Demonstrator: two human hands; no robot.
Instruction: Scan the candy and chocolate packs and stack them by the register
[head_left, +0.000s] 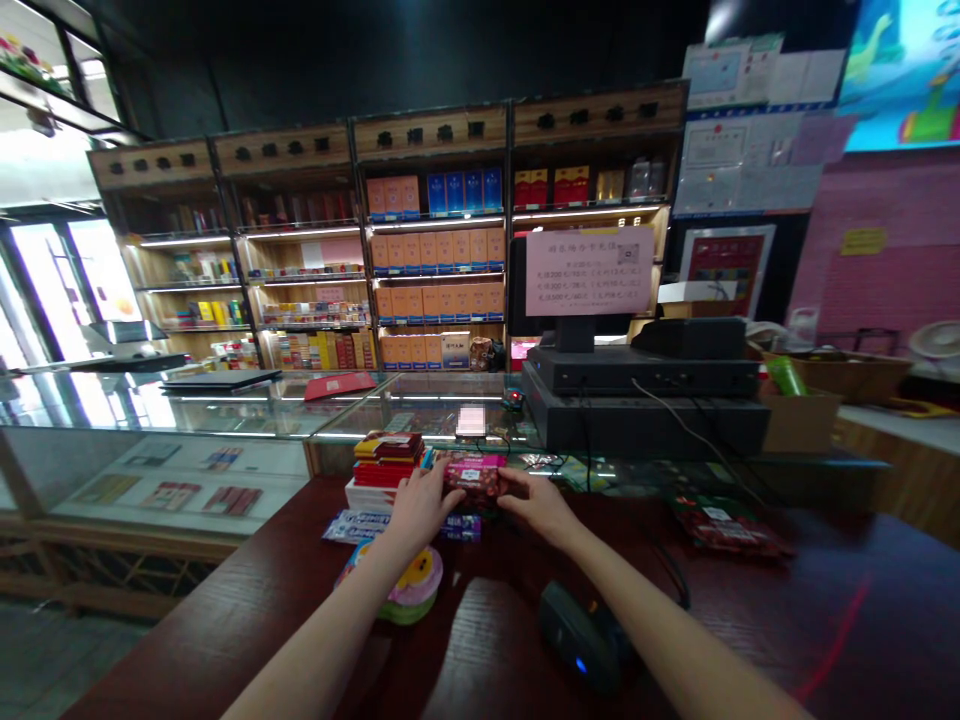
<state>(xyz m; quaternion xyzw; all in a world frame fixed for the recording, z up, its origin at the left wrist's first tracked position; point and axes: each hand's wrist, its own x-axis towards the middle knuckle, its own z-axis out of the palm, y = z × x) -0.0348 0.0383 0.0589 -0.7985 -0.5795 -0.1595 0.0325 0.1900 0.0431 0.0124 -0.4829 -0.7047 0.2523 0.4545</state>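
A dark red and pink snack packet (474,478) with a white label lies between my two hands at the far edge of the dark counter. My left hand (421,502) grips its left end, the thumb along the near side. At the right end, my right hand (541,508) pinches it between thumb and fingers. Just left of the packet stands a stack of red and yellow boxes (386,462). Blue-and-white packets (356,526) lie below the stack. Nearer me are round, colourful packages (416,585), partly behind my left forearm. A black barcode scanner (574,635) rests beside my right forearm.
Another dark red packet (727,525) lies on the wooden counter (247,620) at right. Beyond stand a glass display case (405,400) and a black cash register (645,400) with a pink notice (589,272). Shelves of boxes (439,252) line the back wall.
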